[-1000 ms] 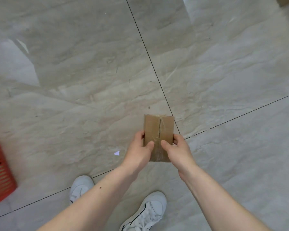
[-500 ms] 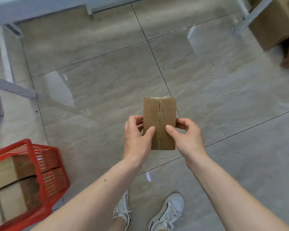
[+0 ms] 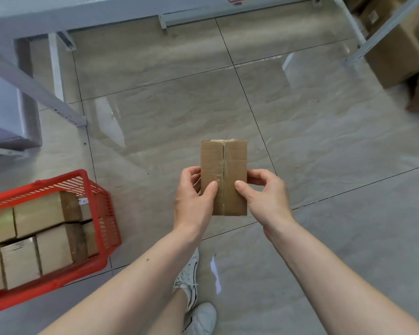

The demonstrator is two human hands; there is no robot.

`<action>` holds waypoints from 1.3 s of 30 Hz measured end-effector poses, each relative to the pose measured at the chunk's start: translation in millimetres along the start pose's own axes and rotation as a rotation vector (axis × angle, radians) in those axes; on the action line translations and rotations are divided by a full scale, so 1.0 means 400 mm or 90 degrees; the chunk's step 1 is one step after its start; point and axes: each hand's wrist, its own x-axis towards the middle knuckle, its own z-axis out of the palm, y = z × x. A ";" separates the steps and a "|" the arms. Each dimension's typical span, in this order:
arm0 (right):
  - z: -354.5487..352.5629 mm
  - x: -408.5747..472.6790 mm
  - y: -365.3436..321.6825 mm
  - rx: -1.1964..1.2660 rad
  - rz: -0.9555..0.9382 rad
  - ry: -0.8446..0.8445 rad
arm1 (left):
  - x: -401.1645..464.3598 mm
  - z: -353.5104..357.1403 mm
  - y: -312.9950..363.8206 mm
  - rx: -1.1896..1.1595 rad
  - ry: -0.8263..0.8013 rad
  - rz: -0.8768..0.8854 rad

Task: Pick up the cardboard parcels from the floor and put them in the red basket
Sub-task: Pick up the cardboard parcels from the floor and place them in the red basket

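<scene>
both hands gripped one taped cardboard parcel (image 3: 224,177) in the air, right of the red basket (image 3: 102,213): the left hand (image 3: 194,201) and right hand (image 3: 264,197) pinched its sides, thumbs on top. several parcels (image 3: 39,235) already lay inside that basket.

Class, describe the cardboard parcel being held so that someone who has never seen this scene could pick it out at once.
Start at the red slatted plastic basket on the grey tiled floor, lower left, packed with brown boxes. Look right, to the middle of the view: the left hand and right hand grip a small brown cardboard parcel with a taped centre seam. It alone is off the floor and outside the basket.
</scene>
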 end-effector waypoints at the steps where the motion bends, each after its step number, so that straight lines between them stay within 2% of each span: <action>1: 0.014 -0.026 0.004 0.000 -0.002 -0.010 | -0.019 -0.027 -0.009 0.003 0.007 -0.002; 9: 0.194 -0.216 0.001 -0.036 -0.023 -0.093 | -0.143 -0.288 -0.066 0.004 0.059 -0.014; 17: 0.449 -0.368 -0.017 -0.081 -0.032 -0.161 | -0.166 -0.583 -0.137 -0.001 0.106 -0.037; 27: 0.786 -0.518 -0.009 -0.125 0.018 -0.204 | -0.110 -0.930 -0.267 0.009 0.059 -0.094; 32: 0.902 -0.531 0.031 -0.137 0.050 -0.183 | -0.051 -1.025 -0.356 0.038 0.009 -0.133; 39: 1.000 -0.467 0.121 -0.178 0.072 -0.174 | 0.015 -1.033 -0.480 0.010 -0.004 -0.180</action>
